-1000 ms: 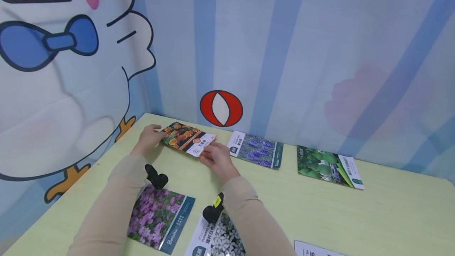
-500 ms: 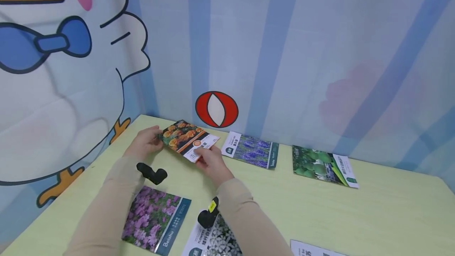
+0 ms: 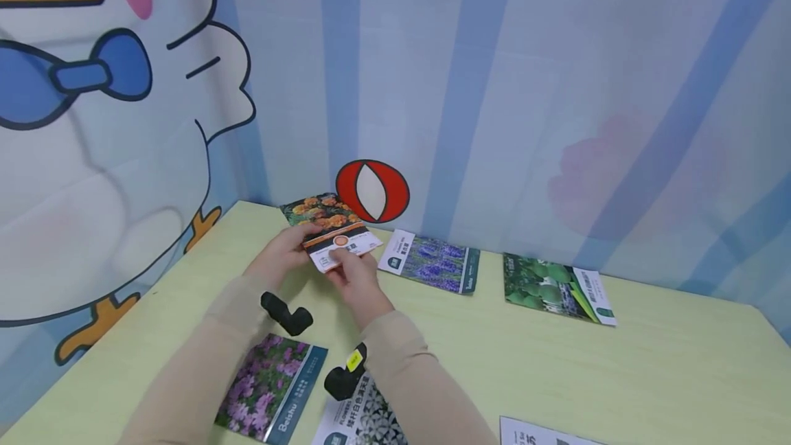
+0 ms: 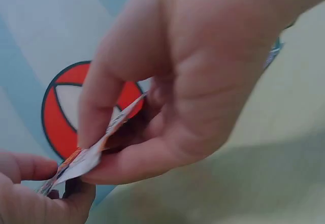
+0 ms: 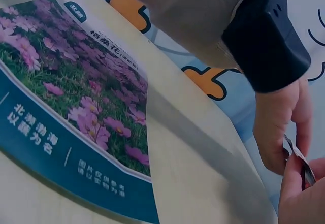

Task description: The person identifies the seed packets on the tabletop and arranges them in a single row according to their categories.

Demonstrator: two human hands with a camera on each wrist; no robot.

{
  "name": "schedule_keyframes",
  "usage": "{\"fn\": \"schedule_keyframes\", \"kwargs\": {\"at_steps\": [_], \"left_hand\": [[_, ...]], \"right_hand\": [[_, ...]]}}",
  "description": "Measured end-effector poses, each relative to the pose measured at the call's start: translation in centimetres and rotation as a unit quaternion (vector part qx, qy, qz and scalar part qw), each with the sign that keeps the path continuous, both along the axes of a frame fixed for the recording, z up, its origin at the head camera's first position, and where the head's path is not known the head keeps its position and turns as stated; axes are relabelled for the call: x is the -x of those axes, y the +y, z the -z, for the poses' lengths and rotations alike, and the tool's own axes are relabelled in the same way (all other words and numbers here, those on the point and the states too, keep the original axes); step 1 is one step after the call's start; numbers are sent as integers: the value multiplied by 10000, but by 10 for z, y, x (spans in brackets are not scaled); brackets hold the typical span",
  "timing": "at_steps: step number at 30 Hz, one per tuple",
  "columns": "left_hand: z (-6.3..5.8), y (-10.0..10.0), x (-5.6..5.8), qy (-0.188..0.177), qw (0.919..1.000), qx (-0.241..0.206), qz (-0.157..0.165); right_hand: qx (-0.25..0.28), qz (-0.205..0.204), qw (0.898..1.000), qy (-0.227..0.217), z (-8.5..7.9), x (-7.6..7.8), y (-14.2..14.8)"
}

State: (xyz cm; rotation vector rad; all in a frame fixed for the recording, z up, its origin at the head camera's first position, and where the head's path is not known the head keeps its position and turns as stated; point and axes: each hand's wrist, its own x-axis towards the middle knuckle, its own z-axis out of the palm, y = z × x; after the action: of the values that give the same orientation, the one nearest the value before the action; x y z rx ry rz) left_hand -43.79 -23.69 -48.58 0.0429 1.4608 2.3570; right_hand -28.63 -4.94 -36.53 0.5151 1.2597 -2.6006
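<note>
A seed packet with orange flowers is held at the back left of the table, in front of the curtain. At its left edge my left hand pinches it. My right hand grips its white lower end, thumb on top and fingers beneath. In the left wrist view the packet is seen nearly edge-on and bent, between my right hand and my left hand at the lower left. The right wrist view has both hands at the right, with only a sliver of packet showing.
Flat on the table lie a purple lavender packet, a green-leaf packet, a pink flower packet, a white flower packet and a partly cropped white packet. A printed curtain stands behind.
My left hand has shifted right along the packet's edge, nearer my right hand. The packet has tilted and turned, and my right thumb has come onto its front.
</note>
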Motion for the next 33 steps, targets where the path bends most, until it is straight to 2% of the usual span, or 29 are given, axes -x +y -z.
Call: {"fn": "schedule_keyframes", "kwargs": {"at_steps": [1,2,3,5,6,7,8,11,16,19,24,28,30,31,33], "left_hand": [[-2,7,-1,-388,9991,-146,-122],[-12,16,-10,-562,9981,10,-239],[-21,23,-19,-576,9979,140,-246],[-58,44,-54,-729,9952,474,-439],[-76,53,-69,-941,9934,352,-560],[-94,61,-86,-1019,9918,466,-617],[-108,66,-98,-1092,9903,550,-657],[-131,69,-118,-1103,9902,668,-541],[-140,56,-123,-1030,9875,1145,-326],[-137,45,-121,-1049,9831,1465,-325],[-132,32,-123,-1241,9770,1686,-410],[-126,20,-124,-1044,9694,2187,-396],[-122,15,-125,-772,9606,2650,-315],[-121,12,-125,-650,9535,2930,-268],[-119,8,-127,-401,9332,3567,-163]], "right_hand": [[92,58,9999,3,0,1,1],[163,103,9998,-7,1,2,2],[234,128,9996,-14,2,3,3],[325,187,9993,-64,4,7,8],[334,202,9992,-85,5,9,12],[306,209,9993,-70,6,11,15],[214,216,9995,-62,7,14,19],[-62,250,9997,-12,10,20,32],[-835,-191,9963,43,11,24,44],[-1359,-631,9887,33,10,23,44],[-1797,-1050,9781,-89,7,17,35],[-2032,-1300,9703,-144,10,8,27],[-2136,-1400,9668,-126,11,4,24],[-2151,-1439,9659,-93,11,2,22],[-2159,-1522,9645,-64,12,-3,18]]}}
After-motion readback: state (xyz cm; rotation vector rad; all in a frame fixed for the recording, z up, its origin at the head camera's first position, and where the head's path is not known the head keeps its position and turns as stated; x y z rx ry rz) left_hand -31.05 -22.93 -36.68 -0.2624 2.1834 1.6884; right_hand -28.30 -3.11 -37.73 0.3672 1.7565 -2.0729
